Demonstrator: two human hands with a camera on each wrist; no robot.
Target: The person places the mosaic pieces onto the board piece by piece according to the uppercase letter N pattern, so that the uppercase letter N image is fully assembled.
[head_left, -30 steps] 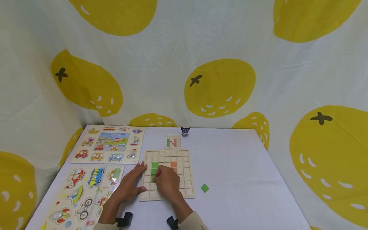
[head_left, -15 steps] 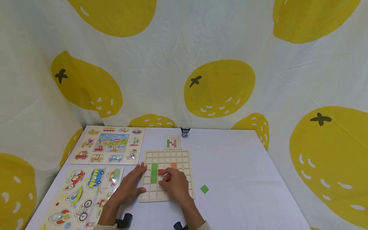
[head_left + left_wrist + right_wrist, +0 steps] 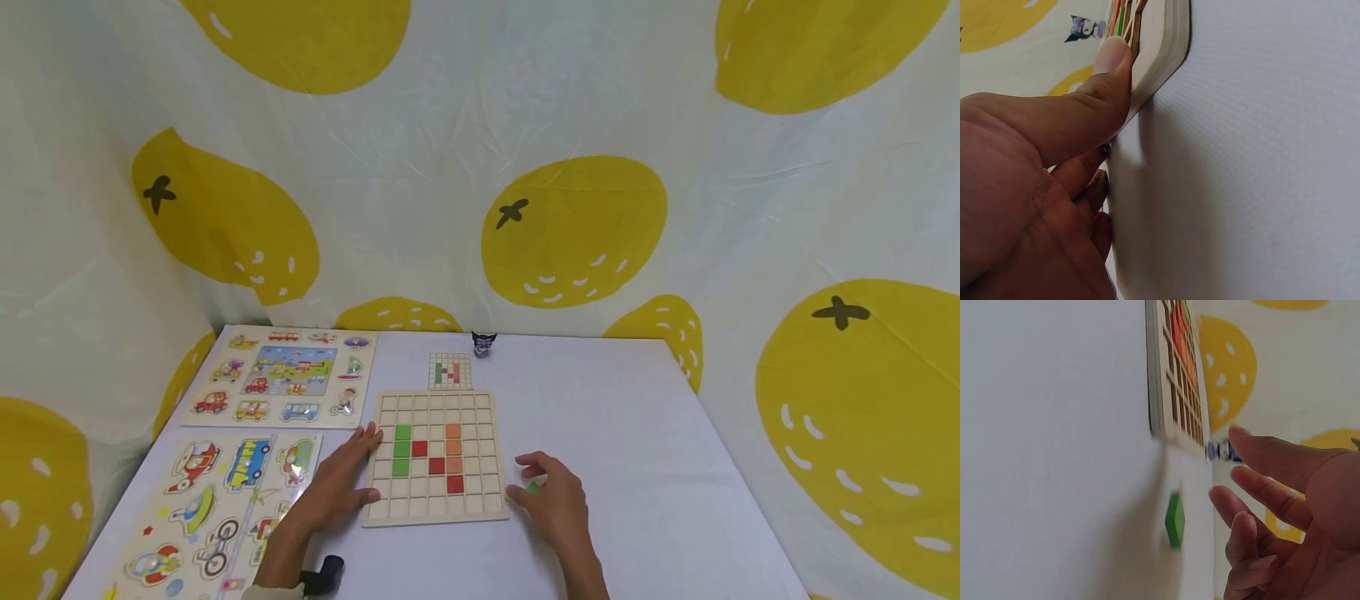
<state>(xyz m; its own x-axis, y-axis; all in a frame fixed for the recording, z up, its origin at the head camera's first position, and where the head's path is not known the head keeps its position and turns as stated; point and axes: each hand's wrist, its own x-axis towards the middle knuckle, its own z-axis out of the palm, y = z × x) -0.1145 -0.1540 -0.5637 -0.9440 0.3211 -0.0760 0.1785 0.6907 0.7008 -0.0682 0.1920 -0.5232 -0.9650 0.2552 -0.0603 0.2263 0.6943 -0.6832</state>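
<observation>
A wooden grid board lies flat in front of me in the head view. A column of three green tiles, a diagonal of three red tiles and a column of three orange tiles sit in its cells. My left hand rests at the board's left edge with fingers spread, thumb at the edge. Right of the board, my right hand hovers over a loose green tile, thumb and fingers apart and holding nothing. The hand partly covers that tile in the head view.
Behind the board lies a small pattern card, with a dark-eared figurine near it. Two picture puzzle boards fill the left side: a vehicle board at the back and another in front. A lemon-print cloth hangs behind the table.
My right hand has moved off the board rightward to the loose green tile, uncovering the red and orange tiles. My left hand has stayed at the board's left edge.
</observation>
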